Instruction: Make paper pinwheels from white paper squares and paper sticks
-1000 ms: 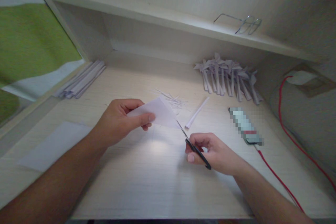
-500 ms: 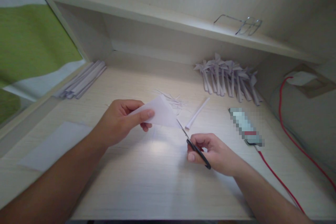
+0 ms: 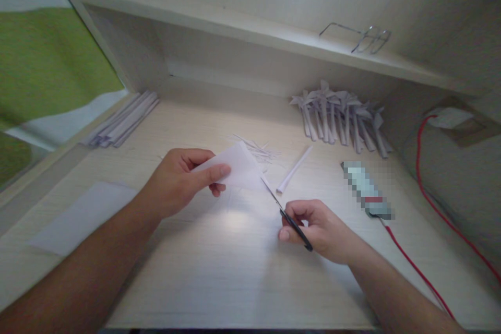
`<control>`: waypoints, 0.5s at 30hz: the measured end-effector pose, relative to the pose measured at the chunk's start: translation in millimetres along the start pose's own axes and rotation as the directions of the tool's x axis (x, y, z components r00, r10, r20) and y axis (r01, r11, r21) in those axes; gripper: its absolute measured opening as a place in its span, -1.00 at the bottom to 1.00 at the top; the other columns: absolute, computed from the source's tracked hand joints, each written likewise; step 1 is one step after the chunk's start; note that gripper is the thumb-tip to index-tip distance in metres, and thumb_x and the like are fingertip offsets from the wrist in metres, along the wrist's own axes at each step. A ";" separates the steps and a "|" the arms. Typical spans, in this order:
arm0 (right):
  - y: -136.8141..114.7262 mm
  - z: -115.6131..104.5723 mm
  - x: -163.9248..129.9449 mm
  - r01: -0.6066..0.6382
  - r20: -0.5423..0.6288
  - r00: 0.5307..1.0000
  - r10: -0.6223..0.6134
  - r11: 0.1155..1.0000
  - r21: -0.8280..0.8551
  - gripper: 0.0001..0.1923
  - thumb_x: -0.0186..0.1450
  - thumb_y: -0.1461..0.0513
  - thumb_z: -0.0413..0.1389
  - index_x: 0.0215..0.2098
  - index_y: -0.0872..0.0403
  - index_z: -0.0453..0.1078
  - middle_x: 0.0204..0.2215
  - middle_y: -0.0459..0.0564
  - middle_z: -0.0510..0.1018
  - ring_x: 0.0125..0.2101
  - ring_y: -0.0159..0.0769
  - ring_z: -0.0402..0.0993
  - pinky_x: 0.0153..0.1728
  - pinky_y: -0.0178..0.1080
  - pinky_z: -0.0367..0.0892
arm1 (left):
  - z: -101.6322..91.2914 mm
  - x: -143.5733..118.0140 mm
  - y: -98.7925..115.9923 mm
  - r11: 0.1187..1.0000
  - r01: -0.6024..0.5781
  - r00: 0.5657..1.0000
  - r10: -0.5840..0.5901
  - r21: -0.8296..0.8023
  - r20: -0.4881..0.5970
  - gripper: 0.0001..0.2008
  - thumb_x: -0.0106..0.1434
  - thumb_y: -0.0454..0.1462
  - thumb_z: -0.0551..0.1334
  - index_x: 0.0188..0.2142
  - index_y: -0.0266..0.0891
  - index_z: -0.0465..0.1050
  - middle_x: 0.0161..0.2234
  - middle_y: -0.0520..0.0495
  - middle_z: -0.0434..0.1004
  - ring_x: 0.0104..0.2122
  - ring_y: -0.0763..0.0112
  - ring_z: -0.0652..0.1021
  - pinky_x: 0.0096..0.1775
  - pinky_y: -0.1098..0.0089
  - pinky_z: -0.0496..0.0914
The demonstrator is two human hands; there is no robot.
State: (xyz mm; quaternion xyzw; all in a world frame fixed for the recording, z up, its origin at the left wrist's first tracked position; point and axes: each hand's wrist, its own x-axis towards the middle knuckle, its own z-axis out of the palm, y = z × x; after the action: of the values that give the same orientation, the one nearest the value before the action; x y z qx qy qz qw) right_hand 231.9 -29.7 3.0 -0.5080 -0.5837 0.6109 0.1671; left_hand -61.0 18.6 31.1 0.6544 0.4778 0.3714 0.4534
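My left hand [image 3: 180, 180] pinches a folded white paper triangle [image 3: 240, 167] between thumb and fingers, a little above the pale wooden desk [image 3: 235, 266]. My right hand [image 3: 319, 229] grips black-handled scissors [image 3: 285, 211]. Their blades point up and left, and the tips touch the paper's right corner. A thin rolled paper stick [image 3: 294, 168] lies just beyond the scissors. Thin paper trimmings [image 3: 258, 148] are scattered behind the triangle.
A heap of paper pinwheels on sticks [image 3: 340, 115] lies at the back right. A bundle of rolled paper sticks [image 3: 123, 120] rests at the back left, a flat white sheet [image 3: 82, 216] at the near left. A phone [image 3: 366, 190] with a red cable [image 3: 415, 266] lies right. Glasses [image 3: 362, 36] sit on the shelf.
The scissors have edged slightly up and left, so the blade tips now meet the paper's right corner. My left hand and the paper have barely moved.
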 end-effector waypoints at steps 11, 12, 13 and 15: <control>-2.5 1.2 1.3 -0.019 -0.044 0.999 0.018 1.000 -0.012 -0.45 0.08 -0.06 0.40 -0.62 0.07 0.19 -0.67 -0.25 0.12 -0.59 -0.48 -0.01 -0.57 -0.31 -0.11 | 1.1 0.9 -0.9 1.000 -0.002 1.000 0.002 0.004 -0.009 -0.68 0.26 -0.15 0.32 -0.57 -0.23 0.55 -0.56 0.03 0.61 -0.51 0.44 0.55 -0.37 0.44 0.40; -2.6 1.4 1.2 -0.017 -0.041 0.999 0.017 1.000 -0.017 -0.45 0.09 -0.05 0.39 -0.62 0.07 0.20 -0.67 -0.25 0.13 -0.58 -0.47 0.00 -0.57 -0.31 -0.10 | 1.4 1.0 -0.5 1.000 0.002 1.000 -0.002 0.008 -0.010 -0.69 0.26 -0.14 0.33 -0.57 -0.22 0.55 -0.57 0.03 0.60 -0.51 0.43 0.55 -0.37 0.44 0.40; -2.6 1.6 1.0 -0.015 -0.034 0.999 0.014 1.000 -0.022 -0.47 0.10 -0.05 0.39 -0.61 0.07 0.21 -0.66 -0.24 0.14 -0.58 -0.47 0.02 -0.56 -0.31 -0.09 | 1.7 0.9 -0.1 1.000 0.006 1.000 -0.006 0.011 -0.007 -0.69 0.25 -0.14 0.33 -0.57 -0.22 0.55 -0.56 0.03 0.60 -0.51 0.42 0.55 -0.37 0.44 0.40; -2.4 2.2 0.6 -0.007 -0.011 1.000 0.006 1.000 -0.026 -0.49 0.13 -0.04 0.38 -0.59 0.08 0.24 -0.65 -0.23 0.17 -0.56 -0.46 0.04 -0.55 -0.31 -0.07 | 2.5 0.3 0.7 1.000 0.011 1.000 -0.011 0.017 0.005 -0.69 0.24 -0.13 0.34 -0.58 -0.21 0.55 -0.56 0.04 0.60 -0.50 0.42 0.55 -0.37 0.44 0.39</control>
State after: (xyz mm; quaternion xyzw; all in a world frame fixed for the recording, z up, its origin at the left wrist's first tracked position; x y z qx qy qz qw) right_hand 228.9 -29.7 4.5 -0.5152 -0.5890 0.6012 0.1616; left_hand -58.4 18.2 31.0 0.6565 0.4833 0.3633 0.4511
